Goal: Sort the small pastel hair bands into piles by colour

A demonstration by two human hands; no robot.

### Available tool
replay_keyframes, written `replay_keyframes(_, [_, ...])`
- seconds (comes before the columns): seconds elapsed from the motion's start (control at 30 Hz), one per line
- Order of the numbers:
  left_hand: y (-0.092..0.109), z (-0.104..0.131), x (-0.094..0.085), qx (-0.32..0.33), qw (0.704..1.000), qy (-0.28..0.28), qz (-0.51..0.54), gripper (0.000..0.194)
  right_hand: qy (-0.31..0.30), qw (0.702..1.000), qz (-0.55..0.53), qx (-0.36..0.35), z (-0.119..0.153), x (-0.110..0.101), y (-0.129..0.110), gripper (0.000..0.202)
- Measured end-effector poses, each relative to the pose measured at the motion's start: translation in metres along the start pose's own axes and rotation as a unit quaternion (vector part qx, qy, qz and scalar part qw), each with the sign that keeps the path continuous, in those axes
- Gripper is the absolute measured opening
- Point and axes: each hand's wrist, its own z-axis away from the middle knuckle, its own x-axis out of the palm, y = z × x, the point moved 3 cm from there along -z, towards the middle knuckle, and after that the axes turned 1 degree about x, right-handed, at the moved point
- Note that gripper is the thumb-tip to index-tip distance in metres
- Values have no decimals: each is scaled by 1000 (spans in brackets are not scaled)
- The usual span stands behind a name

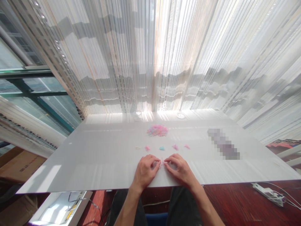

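Printing on the cardboard box (25,161) is too small for reading. Left hand (147,169) and right hand (179,168) pinch small pink pieces (162,163) near the front edge of the white table (105,166); the pieces' long axis I cannot tell.

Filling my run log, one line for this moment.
left hand: at pink bits | right hand: same bits | beyond: small piles, larger multicolored heap

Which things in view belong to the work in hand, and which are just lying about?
In use:
- left hand and right hand, fingertips at small pinkish pieces
- probably the multicoloured pile and five small heaps

Lying about:
- cardboard box
- power strip
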Motion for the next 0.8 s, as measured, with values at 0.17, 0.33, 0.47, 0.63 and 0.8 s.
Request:
replay_keyframes(0.17, [1,0,-1,3,1000,4,6,9,-1,1000,-5,1,1,-1,0,16])
replay_keyframes(0.33, [2,1,-3,7,1000,3,21,11,4,1000,-14,3,1,-1,-1,18])
replay_keyframes(0.47, [2,1,-3,12,999,0,36,12,6,1000,-27,3,0,-2,-2,19])
replay_keyframes(0.63, [1,2,-2,15,999,1,44,12,11,999,-44,4,1,-2,-3,19])
replay_keyframes(0.8, [1,1,-2,14,999,0,44,10,10,998,-55,4,2,-3,-3,20])
